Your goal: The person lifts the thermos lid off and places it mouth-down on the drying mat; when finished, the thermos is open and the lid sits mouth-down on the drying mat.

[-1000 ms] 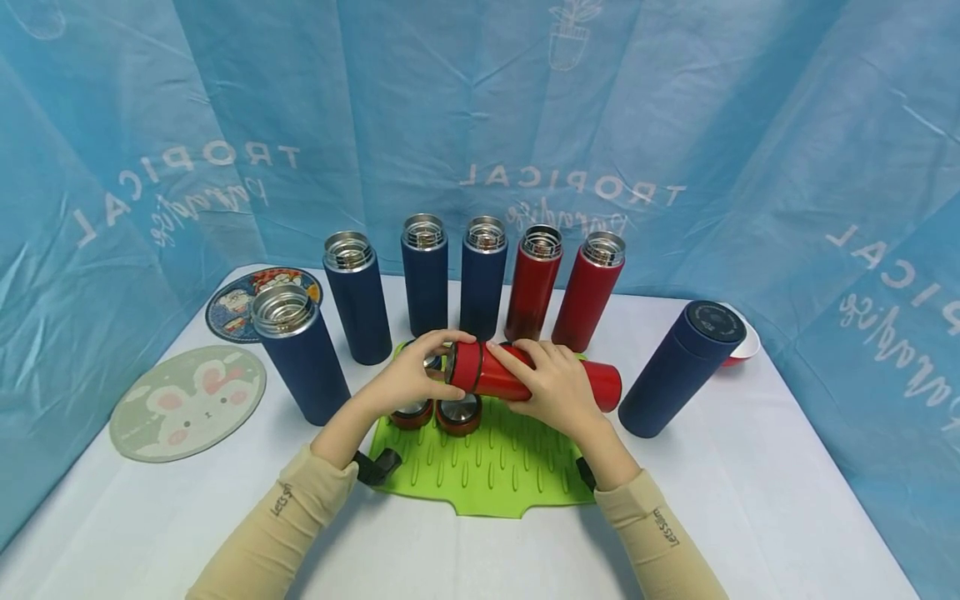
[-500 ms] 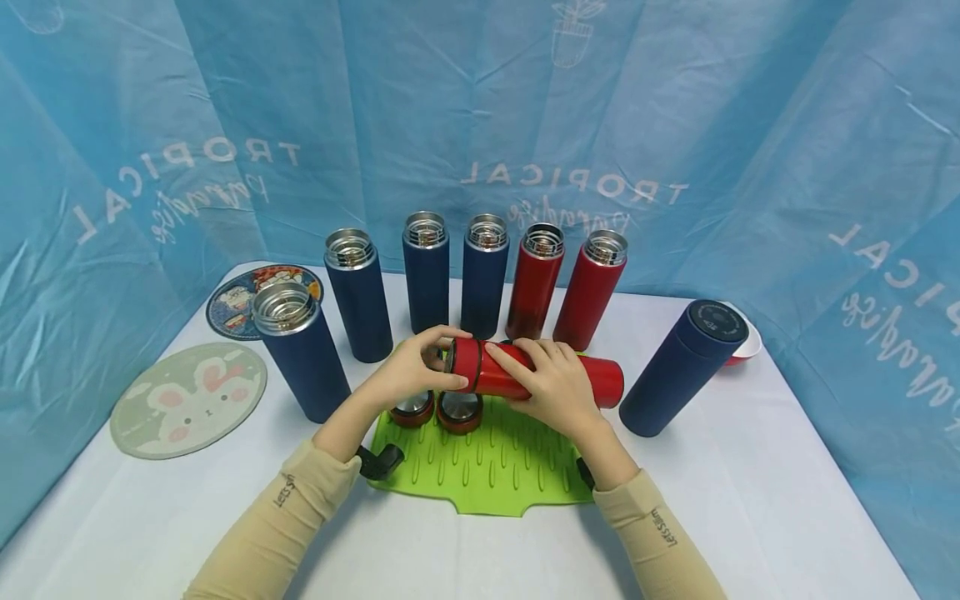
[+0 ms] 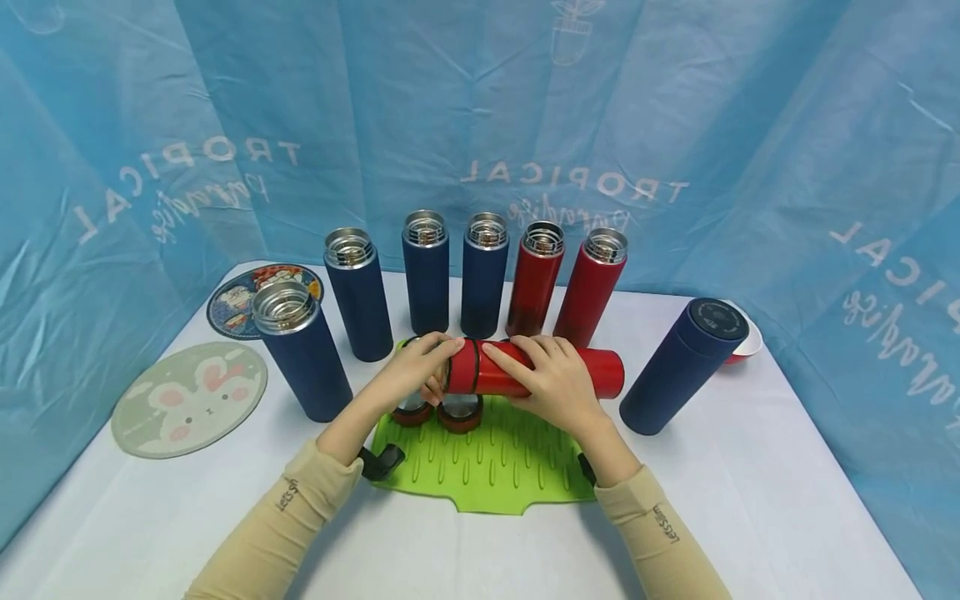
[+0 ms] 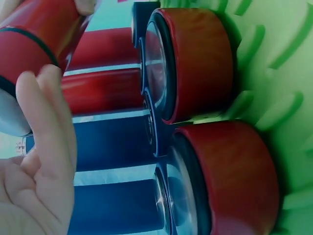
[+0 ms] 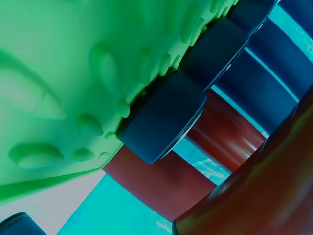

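A red thermos (image 3: 607,372) lies sideways in the air above the green mat (image 3: 495,467). My right hand (image 3: 555,383) grips its body from above. At its left end, past a dark ring, is the red lid (image 3: 462,367); my left hand (image 3: 408,371) pinches it near its edge. In the left wrist view, the left fingers (image 4: 46,112) reach up to the lid (image 4: 24,56), whose end looks silvery. Two red lids (image 3: 460,412) sit on the mat, steel side up. Blue lids (image 5: 166,112) on the mat appear in the right wrist view, largely hidden from the head view.
Topless blue thermoses (image 3: 356,308) and two topless red ones (image 3: 588,292) stand behind the mat. A capped blue thermos (image 3: 678,367) and a bowl (image 3: 746,342) are at right. Two oval placemats (image 3: 191,400) lie at left. A blue curtain (image 3: 420,100) hangs behind.
My left hand has turned around the lid: its upper digit slid back toward the lid's end, and the lower fingers are now curled beneath. My right hand and the thermos have barely moved.
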A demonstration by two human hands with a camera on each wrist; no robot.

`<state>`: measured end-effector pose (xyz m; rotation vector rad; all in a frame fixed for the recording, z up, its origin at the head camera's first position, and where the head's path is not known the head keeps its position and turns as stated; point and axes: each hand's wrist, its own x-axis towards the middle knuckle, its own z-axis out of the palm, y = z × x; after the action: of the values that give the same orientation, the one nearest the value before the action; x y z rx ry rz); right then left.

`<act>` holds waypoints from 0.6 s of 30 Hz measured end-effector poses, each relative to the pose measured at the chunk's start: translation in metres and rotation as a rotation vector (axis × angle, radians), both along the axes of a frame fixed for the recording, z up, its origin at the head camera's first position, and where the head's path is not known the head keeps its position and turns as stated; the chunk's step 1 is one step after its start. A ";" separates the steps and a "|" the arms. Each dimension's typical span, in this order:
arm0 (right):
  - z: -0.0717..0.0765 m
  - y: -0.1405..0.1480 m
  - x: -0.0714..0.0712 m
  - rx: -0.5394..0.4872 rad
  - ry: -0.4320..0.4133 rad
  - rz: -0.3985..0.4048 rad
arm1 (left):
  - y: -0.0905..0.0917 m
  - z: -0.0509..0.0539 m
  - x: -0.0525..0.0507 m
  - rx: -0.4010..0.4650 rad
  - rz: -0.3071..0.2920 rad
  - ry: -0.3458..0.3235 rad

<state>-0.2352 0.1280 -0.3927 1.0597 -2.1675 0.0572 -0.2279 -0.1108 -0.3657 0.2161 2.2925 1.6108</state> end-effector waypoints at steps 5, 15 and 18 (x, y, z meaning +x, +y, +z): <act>-0.001 0.001 -0.002 -0.007 0.010 0.004 | 0.001 -0.002 0.003 -0.130 -0.042 0.146; -0.003 0.003 -0.004 -0.008 0.016 -0.007 | 0.000 -0.010 0.006 -0.113 -0.238 0.617; -0.003 0.002 -0.004 -0.025 0.010 0.005 | -0.001 -0.009 0.005 -0.105 -0.236 0.594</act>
<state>-0.2391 0.1301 -0.3962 1.0493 -2.1496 0.0811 -0.2231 -0.1119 -0.3750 1.0167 2.6264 1.4323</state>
